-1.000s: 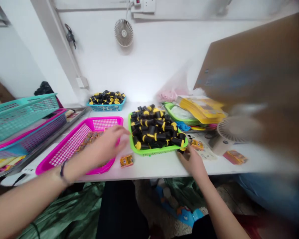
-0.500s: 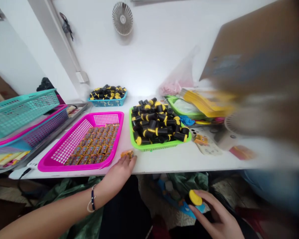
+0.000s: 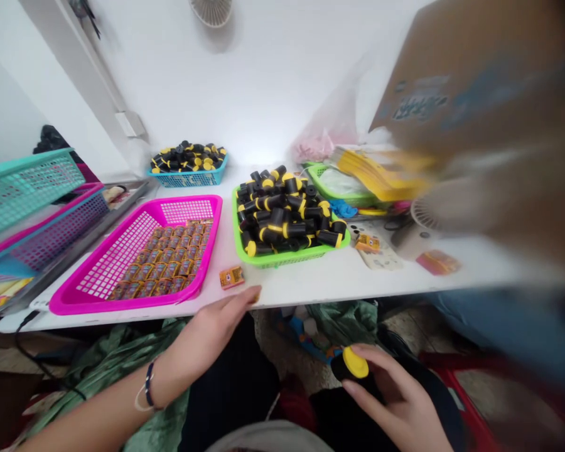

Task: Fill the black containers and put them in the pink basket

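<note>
While the view runs left to right along the table (image 3: 282, 279), a teal plastic basket (image 3: 23, 188) sits tilted on a purple-and-pink basket (image 3: 61, 226) at the left end, over a metal tray (image 3: 122, 191). Next comes a magenta basket (image 3: 188, 202) near the front edge, holding rows of small orange packets (image 3: 162, 260). Behind it, at the back edge, a blue basket (image 3: 188, 183) is heaped with black cylinders (image 3: 188, 157) with yellow caps.

A loose orange packet (image 3: 231, 277) lies just right of the magenta basket. The left hand (image 3: 211, 333) reaches the table's front edge just below it, fingers extended and loosely open, with nothing clearly held.

A green basket (image 3: 282, 258) to the right is piled high with more capped cylinders (image 3: 282, 216). Below the front edge, off the table, the right hand (image 3: 400, 402) curls partly closed around a single black cylinder (image 3: 353, 364), its yellow cap showing.

Toward the right end lie a printed card (image 3: 374, 248) and a red packet (image 3: 437, 262), beside a blurred cardboard sheet (image 3: 475, 81).
</note>
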A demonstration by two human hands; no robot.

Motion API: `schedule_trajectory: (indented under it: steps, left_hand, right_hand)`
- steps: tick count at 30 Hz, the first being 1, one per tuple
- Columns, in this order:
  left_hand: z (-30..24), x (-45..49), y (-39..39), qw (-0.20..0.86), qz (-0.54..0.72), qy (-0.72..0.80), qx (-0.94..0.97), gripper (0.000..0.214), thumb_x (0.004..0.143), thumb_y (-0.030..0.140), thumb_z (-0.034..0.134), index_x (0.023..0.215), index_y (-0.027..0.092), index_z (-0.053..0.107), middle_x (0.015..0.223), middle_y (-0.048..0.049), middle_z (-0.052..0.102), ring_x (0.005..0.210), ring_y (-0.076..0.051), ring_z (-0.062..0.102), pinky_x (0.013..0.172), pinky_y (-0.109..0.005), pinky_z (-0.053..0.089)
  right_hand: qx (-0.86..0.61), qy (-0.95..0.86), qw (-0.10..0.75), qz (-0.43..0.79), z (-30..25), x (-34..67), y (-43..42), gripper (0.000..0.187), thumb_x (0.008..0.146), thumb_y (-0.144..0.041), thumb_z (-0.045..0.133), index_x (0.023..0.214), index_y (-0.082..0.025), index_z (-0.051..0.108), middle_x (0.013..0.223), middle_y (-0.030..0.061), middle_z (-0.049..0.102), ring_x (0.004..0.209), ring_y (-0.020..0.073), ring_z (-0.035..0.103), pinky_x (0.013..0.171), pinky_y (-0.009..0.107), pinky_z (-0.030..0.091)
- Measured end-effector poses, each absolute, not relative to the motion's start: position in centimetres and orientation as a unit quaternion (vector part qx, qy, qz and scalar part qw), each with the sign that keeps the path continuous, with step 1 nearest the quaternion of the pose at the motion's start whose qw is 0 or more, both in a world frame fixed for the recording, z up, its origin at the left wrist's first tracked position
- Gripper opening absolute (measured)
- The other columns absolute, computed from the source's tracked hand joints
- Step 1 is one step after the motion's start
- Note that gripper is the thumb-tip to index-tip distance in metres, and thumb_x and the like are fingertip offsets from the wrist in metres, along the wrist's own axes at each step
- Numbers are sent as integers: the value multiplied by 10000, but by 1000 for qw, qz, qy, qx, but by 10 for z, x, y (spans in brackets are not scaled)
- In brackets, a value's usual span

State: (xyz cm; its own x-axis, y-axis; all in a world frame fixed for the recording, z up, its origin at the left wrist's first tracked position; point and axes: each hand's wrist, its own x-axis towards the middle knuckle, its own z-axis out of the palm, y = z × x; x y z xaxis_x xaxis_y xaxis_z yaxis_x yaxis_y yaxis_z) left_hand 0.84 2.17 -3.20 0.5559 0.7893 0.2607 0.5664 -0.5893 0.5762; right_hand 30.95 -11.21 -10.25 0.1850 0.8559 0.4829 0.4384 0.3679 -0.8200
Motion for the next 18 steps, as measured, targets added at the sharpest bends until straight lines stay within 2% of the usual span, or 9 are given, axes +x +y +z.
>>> schedule_trajectory:
  steps: [3, 6, 8, 11, 13, 15, 18]
  left_hand:
    - [-34, 38, -10, 427, 379, 349, 743, 465, 863, 100, 683, 1302, 251, 715, 966, -44, 789, 927, -189, 787, 801, -240, 637]
    - [-34, 70, -30, 584, 434, 312, 611, 330, 774, 50, 752, 1010, 262, 842, 868, -16, 718, 811, -139, 753, 740, -205, 618]
    - [-36, 85, -35, 655, 441, 302, 534, 235, 709, 39, 808, 809, 246, 854, 851, -10, 687, 767, -122, 720, 717, -208, 611]
    - [-36, 94, -35, 709, 419, 308, 477, 191, 579, 41, 900, 665, 191, 819, 844, -17, 707, 699, -108, 696, 653, -192, 593]
    - [-34, 95, -36, 728, 383, 327, 465, 196, 567, 106, 936, 701, 159, 803, 776, -25, 745, 597, -102, 674, 565, -192, 569]
    - [-32, 95, -39, 739, 351, 351, 456, 304, 595, 184, 948, 838, 150, 768, 704, -21, 767, 541, -121, 671, 521, -206, 547]
    - [-33, 93, -45, 722, 328, 378, 478, 466, 679, 273, 925, 999, 193, 595, 716, -17, 804, 601, -153, 720, 582, -217, 536]
  right_hand:
    - [-490, -586, 603, 230, -81, 295, -108, 409, 780, -125, 816, 1141, -300, 737, 1069, 40, 798, 976, 181, 789, 869, 197, 620]
    - [-467, -543, 649, 256, -57, 282, -104, 437, 773, -119, 832, 1156, -305, 736, 1070, 50, 783, 955, 185, 774, 822, 228, 635]
    - [-456, -510, 679, 266, -42, 276, -103, 426, 791, -155, 838, 1171, -314, 731, 1038, 47, 776, 911, 176, 760, 770, 229, 635]
    - [-444, -483, 702, 278, -27, 271, -105, 391, 827, -219, 831, 1187, -323, 722, 982, 31, 761, 864, 152, 731, 740, 208, 618]
    - [-443, -477, 706, 279, -23, 269, -108, 385, 832, -238, 833, 1189, -323, 719, 988, 25, 750, 870, 146, 720, 747, 201, 610]
    - [-447, -470, 709, 277, -21, 268, -112, 384, 831, -239, 834, 1188, -320, 717, 1007, 25, 741, 877, 146, 717, 755, 205, 610]
    - [-451, -462, 714, 270, -21, 266, -116, 387, 834, -218, 828, 1192, -315, 717, 1003, 22, 740, 865, 143, 721, 758, 209, 615]
